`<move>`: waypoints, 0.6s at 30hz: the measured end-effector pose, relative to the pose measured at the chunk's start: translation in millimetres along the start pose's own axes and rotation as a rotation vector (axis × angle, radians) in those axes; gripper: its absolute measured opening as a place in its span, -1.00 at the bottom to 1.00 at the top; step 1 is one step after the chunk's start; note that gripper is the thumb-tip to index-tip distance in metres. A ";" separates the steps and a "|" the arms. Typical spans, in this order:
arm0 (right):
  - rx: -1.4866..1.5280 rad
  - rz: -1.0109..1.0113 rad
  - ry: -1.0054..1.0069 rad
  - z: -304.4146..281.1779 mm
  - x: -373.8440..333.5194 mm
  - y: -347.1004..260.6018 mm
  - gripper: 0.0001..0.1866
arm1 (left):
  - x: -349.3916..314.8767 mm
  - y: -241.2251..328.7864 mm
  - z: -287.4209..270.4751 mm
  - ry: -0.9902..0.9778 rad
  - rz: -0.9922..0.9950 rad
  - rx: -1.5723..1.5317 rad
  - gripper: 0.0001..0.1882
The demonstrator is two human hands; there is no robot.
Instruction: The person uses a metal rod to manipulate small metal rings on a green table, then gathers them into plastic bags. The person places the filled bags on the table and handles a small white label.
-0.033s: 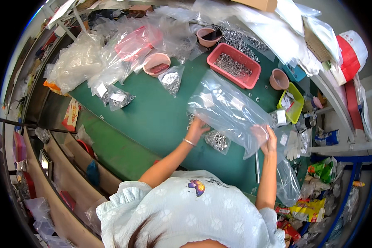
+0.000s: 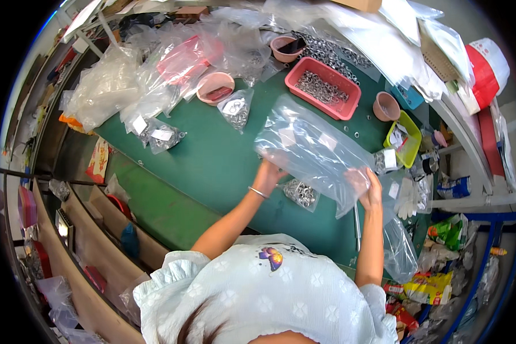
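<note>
A large clear plastic bag (image 2: 315,146) stretches at a slant between my two hands, above the green tabletop. White labels (image 2: 327,141) show on or through its film. My right hand (image 2: 368,189) grips the bag near its right end, the thumb and fingers partly seen through the plastic. At the lower left edge of the bag, my left hand (image 2: 268,175) holds the film, with its fingertips partly hidden by it. Just below the bag, between the hands, lies a small clear bag of metal rings (image 2: 301,194). A thin metal rod (image 2: 357,226) lies beside my right wrist.
A pink tray of metal rings (image 2: 339,113) stands beyond the bag, with loose rings (image 2: 327,54) heaped behind it. Filled ring bags (image 2: 235,112) lie to the left. At the right are a pink cup (image 2: 386,107), a yellow-green basket (image 2: 410,155) and white gloves (image 2: 406,198).
The large bag and both hands have shifted slightly to the left and away from me. Rings that showed beside my left hand are now mostly covered.
</note>
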State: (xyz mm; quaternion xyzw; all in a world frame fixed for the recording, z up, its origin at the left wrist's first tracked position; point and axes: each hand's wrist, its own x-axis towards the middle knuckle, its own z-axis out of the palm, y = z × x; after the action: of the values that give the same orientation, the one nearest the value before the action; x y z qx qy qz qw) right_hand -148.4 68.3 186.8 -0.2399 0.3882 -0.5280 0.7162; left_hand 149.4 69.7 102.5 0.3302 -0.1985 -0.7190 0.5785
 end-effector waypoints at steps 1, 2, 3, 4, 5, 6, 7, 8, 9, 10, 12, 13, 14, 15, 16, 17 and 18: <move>-0.047 0.017 0.015 8.9 6.1 0.1 -0.68 | 6.4 9.1 -15.9 -0.119 0.046 -0.052 -0.40; -0.095 0.021 0.043 12.8 9.5 -3.1 -0.70 | 5.0 24.7 -8.2 -0.115 0.095 -0.116 -0.36; -0.140 0.031 0.065 20.1 12.5 -4.5 -0.71 | -2.0 47.7 5.7 -0.104 0.149 -0.177 -0.32; -0.179 0.001 0.148 38.4 14.8 -4.9 -0.73 | -8.9 67.1 9.8 -0.167 0.175 -0.262 -0.31; -0.257 -0.040 0.151 36.4 17.4 -4.9 -0.73 | -13.5 84.2 14.0 -0.235 0.202 -0.353 -0.30; -0.335 -0.077 0.144 35.3 24.8 -1.2 -0.73 | -15.2 96.0 15.0 -0.299 0.238 -0.440 -0.29; -0.413 -0.115 0.135 35.2 31.3 1.4 -0.73 | -15.7 100.1 16.0 -0.208 0.225 -0.295 -0.32; -0.510 -0.215 0.160 45.8 36.6 7.6 -0.74 | -19.0 105.0 14.5 -0.103 0.229 -0.147 -0.35; -0.559 -0.247 0.173 59.0 38.2 11.1 -0.75 | -22.7 110.2 11.7 0.010 0.229 0.001 -0.37; -0.606 -0.280 0.185 73.1 37.5 11.8 -0.76 | -20.9 107.5 4.0 0.165 0.220 0.026 -0.50; -0.653 -0.364 0.247 95.1 41.9 14.8 -0.80 | -15.0 115.7 -5.7 0.270 0.233 -0.038 -0.61; -0.653 -0.413 0.219 97.6 48.5 18.1 -0.82 | -12.2 121.1 -10.1 0.319 0.235 -0.074 -0.67; -0.647 -0.465 0.197 95.2 55.3 18.6 -0.84 | -10.3 131.6 -8.6 0.312 0.298 -0.116 -0.75; -0.639 -0.517 0.179 95.1 63.9 20.5 -0.85 | -4.6 142.6 -16.4 0.336 0.387 -0.100 -0.77; -0.506 -0.588 0.079 97.0 73.9 25.7 -0.83 | 4.9 156.1 -27.8 0.356 0.473 -0.084 -0.78; -0.487 -0.553 0.087 101.1 77.8 30.2 -0.81 | 12.1 171.7 -40.1 0.383 0.555 -0.062 -0.80; -0.467 -0.521 0.100 105.8 77.9 32.8 -0.78 | 22.6 195.9 -50.0 0.473 0.643 -0.129 -0.81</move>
State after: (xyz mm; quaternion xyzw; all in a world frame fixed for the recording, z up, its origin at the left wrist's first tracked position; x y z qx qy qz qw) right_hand -33.1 -1.3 200.2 -0.4621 0.4588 -0.6009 0.4635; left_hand 319.3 3.4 192.6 0.3707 -0.1077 -0.4167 0.8230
